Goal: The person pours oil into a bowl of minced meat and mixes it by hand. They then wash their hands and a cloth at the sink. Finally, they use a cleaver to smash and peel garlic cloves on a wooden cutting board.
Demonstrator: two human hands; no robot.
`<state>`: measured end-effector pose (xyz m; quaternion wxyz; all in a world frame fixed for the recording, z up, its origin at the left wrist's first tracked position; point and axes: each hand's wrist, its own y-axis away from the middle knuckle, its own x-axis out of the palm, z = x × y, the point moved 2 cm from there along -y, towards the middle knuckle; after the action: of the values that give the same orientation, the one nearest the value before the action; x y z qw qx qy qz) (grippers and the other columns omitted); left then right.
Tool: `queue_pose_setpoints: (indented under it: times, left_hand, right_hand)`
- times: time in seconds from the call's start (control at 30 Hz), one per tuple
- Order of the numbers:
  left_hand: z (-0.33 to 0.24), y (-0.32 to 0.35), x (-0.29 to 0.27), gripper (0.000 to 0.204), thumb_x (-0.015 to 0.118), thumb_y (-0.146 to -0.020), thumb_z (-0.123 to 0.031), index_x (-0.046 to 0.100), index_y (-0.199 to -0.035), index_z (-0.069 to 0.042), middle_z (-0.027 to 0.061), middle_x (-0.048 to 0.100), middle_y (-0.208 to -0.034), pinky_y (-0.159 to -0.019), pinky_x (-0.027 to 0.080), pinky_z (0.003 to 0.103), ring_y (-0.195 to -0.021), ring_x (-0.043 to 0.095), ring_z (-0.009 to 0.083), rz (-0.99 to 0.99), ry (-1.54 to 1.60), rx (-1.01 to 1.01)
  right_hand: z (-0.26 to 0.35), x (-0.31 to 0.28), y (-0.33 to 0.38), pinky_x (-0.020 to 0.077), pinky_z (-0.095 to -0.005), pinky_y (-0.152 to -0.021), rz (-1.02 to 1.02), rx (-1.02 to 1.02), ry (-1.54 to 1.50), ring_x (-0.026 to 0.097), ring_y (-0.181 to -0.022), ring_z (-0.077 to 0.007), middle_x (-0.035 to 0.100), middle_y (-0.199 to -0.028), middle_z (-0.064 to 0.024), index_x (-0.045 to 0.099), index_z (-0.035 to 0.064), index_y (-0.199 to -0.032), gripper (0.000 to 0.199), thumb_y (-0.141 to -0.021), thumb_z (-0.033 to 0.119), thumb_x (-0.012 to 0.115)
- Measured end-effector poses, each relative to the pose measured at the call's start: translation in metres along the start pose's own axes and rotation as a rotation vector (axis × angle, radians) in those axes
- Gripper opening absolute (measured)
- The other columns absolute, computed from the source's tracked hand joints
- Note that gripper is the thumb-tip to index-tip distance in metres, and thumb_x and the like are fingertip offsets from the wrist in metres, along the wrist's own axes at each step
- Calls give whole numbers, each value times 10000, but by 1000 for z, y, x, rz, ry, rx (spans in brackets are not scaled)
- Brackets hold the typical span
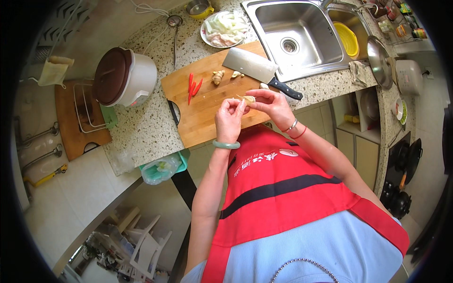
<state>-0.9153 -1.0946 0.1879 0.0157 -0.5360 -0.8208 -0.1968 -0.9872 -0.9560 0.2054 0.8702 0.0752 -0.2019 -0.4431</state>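
Over the near edge of the wooden cutting board [198, 115], my left hand [228, 120] and my right hand [275, 112] meet, fingertips pinched on a pale garlic clove [248, 99] with loose skin. Another garlic clove [264, 86] lies just beyond my right hand. Farther up the board are smaller garlic pieces [237, 74] and a knob of ginger [218, 77]. Several red chilies [193, 87] lie to the left. A cleaver [252, 66] rests at the board's far right, its black handle reaching past the edge.
A plate of sliced pale vegetables [225, 28] stands behind the board, beside a ladle [175, 35]. At left is a rice cooker [125, 78]; at right, a steel sink [302, 35] with a yellow basket [348, 40]. A bag-lined bin [163, 170] hangs at the counter's front.
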Motion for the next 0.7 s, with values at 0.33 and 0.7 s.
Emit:
queue_pose_setpoints:
  times: [0.33,0.7]
  left_hand:
    - [4,1,-1,147,575,-930,-59,482,-1023,8,131,624,-935,-740,582,282,-776,663,171,26,234,-87]
    - [-8,4,8,149,594,-925,-75,598,-1028,33,92,661,-942,-710,563,261,-764,648,127,-2,69,-47]
  right_hand:
    - [-4,-5,-4,522,-310,-877,8,196,-394,627,-995,-184,642,-1072,-120,586,-40,-1176,320,-884,83,630]
    - [5,3,0,505,-234,-786,-98,-110,154,614,-894,-94,663,-1008,-54,648,18,-1118,289,-849,112,694]
